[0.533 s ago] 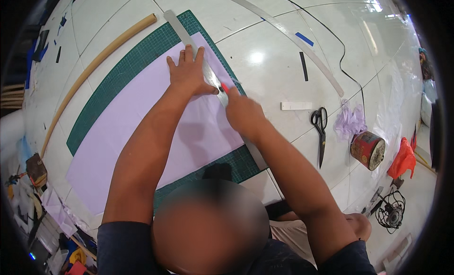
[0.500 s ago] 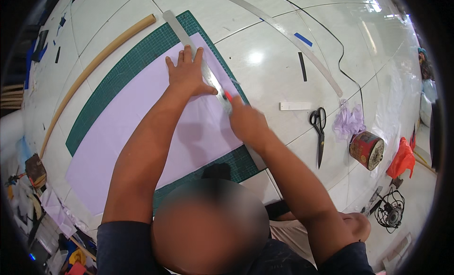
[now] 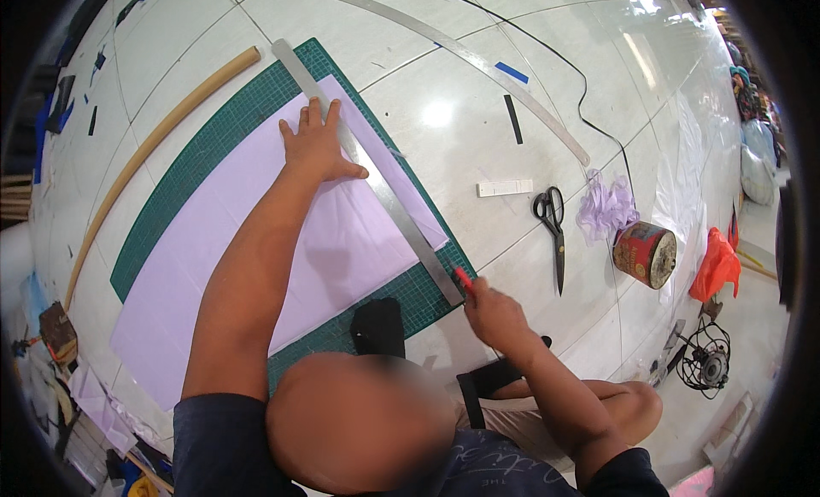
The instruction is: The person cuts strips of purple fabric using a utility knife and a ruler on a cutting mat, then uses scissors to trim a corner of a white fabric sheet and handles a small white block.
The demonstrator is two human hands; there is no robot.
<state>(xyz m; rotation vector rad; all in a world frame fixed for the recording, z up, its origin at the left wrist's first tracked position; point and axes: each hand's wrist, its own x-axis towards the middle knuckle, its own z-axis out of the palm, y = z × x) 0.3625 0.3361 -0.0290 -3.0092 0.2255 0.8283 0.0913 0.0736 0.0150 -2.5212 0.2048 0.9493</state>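
Observation:
A lilac sheet [image 3: 231, 249], fabric or thin plastic, lies over a green cutting mat [image 3: 205, 125] on the floor. Along its right edge runs a long steel ruler [image 3: 395, 208], reaching past the sheet to the mat's near corner. My left hand [image 3: 318, 151] lies with fingers spread, pressing on the ruler and the sheet beside it. A red-handled cutter [image 3: 464, 281] is gripped in my right hand [image 3: 497, 314], just beyond the sheet near the ruler's near end; its blade is too small to make out.
Right of the mat lie black scissors [image 3: 553, 232], a white strip [image 3: 506, 188], crumpled lilac material [image 3: 606, 208] and a red tin [image 3: 642, 256]. A second steel ruler [image 3: 461, 55] and a black cable [image 3: 559, 57] cross the far floor. At left rests a wooden pole [image 3: 154, 140].
My right hand with the cutter has moved down along the ruler, toward me, from mid-sheet to past the sheet's near edge. My left hand still presses on the ruler. The whole view has shifted slightly.

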